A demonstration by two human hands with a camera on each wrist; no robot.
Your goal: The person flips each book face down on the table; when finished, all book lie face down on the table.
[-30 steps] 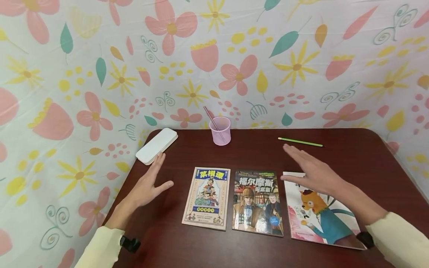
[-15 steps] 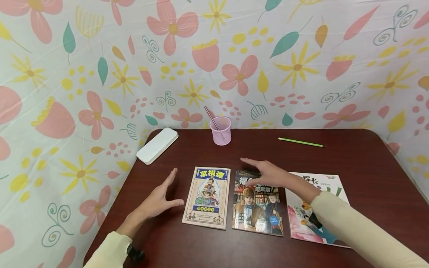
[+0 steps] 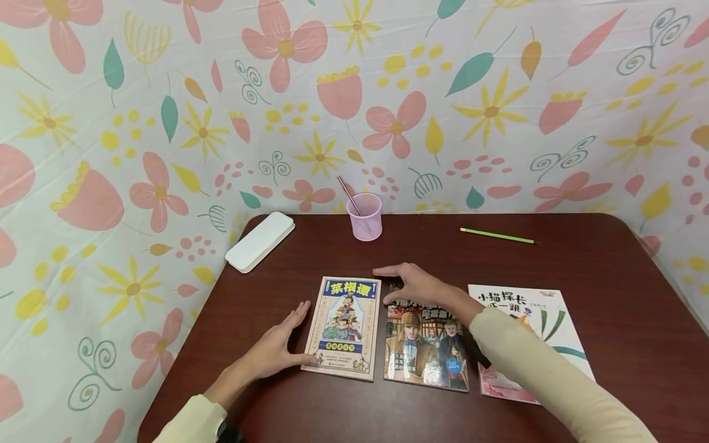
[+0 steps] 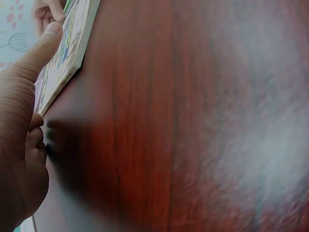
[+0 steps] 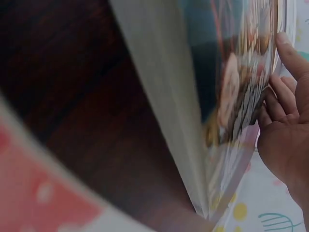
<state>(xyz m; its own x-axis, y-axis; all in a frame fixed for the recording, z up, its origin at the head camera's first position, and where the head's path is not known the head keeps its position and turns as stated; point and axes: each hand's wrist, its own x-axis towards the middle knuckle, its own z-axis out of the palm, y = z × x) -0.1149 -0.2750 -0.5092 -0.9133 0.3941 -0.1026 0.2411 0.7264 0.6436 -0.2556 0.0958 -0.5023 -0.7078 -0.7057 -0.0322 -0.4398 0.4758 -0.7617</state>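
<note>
In the head view a beige comic-style book (image 3: pixel 344 329) lies flat on the dark red-brown table. My left hand (image 3: pixel 271 349) is at its left side, fingers extended along the edge and thumb at the lower left corner. My right hand (image 3: pixel 418 288) hovers above the top of a detective book (image 3: pixel 423 351), its fingertips beside the upper right corner of the beige book. Both hands have fingers spread from the thumb and grip nothing. The left wrist view shows my thumb (image 4: pixel 43 50) close to the beige book's edge (image 4: pixel 72 72); contact cannot be told.
A white picture book (image 3: pixel 559 326) lies at the right, partly under my right sleeve. Farther back are a white case (image 3: pixel 260 242), a lilac pen cup (image 3: pixel 365 221) holding a striped stick, and a green pencil (image 3: pixel 496 235). A floral cloth (image 3: pixel 399 74) hangs behind the table.
My right hand has swept left from over the white picture book to the beige book's right side. My left hand has moved right and nearer, up to that book's left edge. The books lie still.
</note>
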